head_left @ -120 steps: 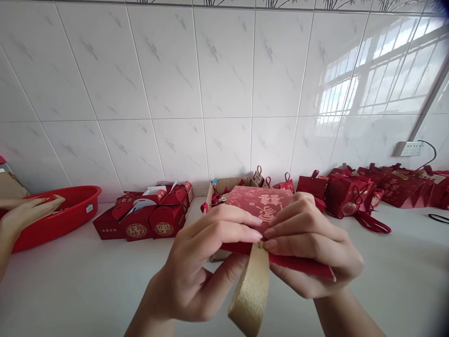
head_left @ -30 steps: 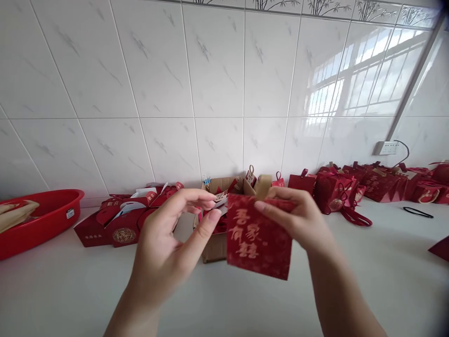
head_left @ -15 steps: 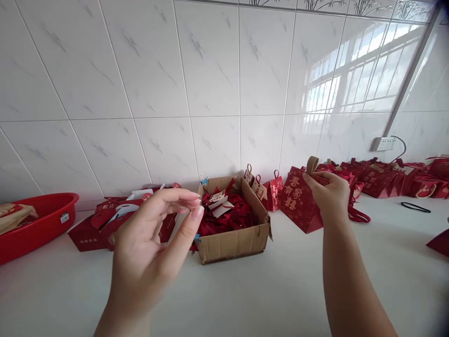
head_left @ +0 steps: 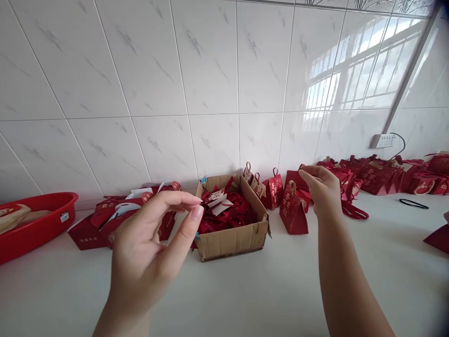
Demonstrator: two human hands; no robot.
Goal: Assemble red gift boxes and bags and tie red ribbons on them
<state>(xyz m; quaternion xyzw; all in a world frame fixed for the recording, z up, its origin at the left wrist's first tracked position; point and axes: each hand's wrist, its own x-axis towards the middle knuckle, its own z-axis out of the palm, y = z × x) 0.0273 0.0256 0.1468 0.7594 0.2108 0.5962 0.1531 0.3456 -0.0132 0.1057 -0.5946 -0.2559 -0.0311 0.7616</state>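
Observation:
My left hand [head_left: 150,248] hovers in front of the cardboard box [head_left: 231,243], thumb and fingers curved with a narrow gap between the tips; I see nothing held. Dark red ribbons [head_left: 242,215] and printed cards [head_left: 220,206] fill that cardboard box. To the right, my right hand [head_left: 324,187] has its thumb and fingers closed at the top of a red gift box [head_left: 296,178], which is partly hidden. Just in front stands a red gift box with gold lettering and a tan loop [head_left: 293,213], apart from my fingers.
Folded red boxes [head_left: 91,229] lie left of the carton, beside a red plastic basin [head_left: 42,224]. Several red gift boxes [head_left: 379,178] line the tiled wall on the right. A black cord loop [head_left: 414,204] lies on the white table [head_left: 228,299].
My right hand has let go of the gift box with the tan loop, now standing on the table, and moved to another red box behind. My left thumb and finger have come closer together.

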